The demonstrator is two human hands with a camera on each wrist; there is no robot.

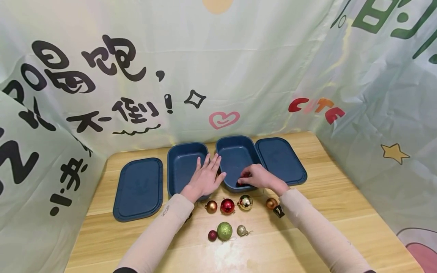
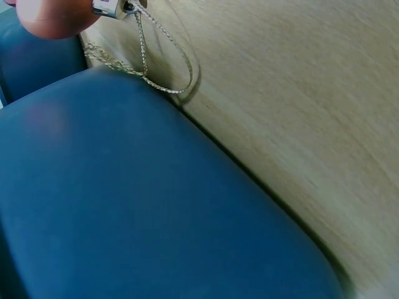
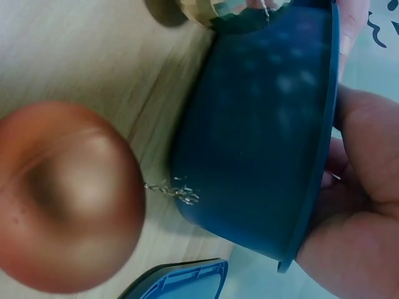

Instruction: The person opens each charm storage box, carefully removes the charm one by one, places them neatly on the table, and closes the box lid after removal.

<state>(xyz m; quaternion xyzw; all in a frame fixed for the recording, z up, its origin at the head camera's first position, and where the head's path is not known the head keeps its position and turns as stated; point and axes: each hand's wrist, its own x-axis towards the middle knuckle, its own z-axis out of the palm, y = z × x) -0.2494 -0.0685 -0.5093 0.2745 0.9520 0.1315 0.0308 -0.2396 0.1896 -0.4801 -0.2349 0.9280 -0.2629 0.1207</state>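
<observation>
My right hand [image 1: 261, 177] reaches into the front of the right blue container [image 1: 239, 142], its fingers curled round a small dark red bauble [image 1: 241, 181] that they mostly cover. The right wrist view shows this container's outer wall [image 3: 255, 137], but not the bauble. With fingers straight, my left hand [image 1: 205, 181] lies over the right rim of the left blue container [image 1: 177, 170], close to the other one. In front of the containers are a copper bauble [image 1: 212, 206], a shiny red bauble [image 1: 227, 206], a gold faceted bauble [image 1: 245, 202] and another copper bauble [image 1: 271, 203] beside my right wrist.
Nearer the front lie a small dark red bauble [image 1: 212, 235], a green glitter bauble [image 1: 224, 231] and a small silvery bauble [image 1: 242, 230]. Flat blue lids lie at the left [image 1: 139, 189] and right [image 1: 281, 161]. A printed curtain [image 1: 246, 76] hangs behind the wooden table [image 1: 327, 212].
</observation>
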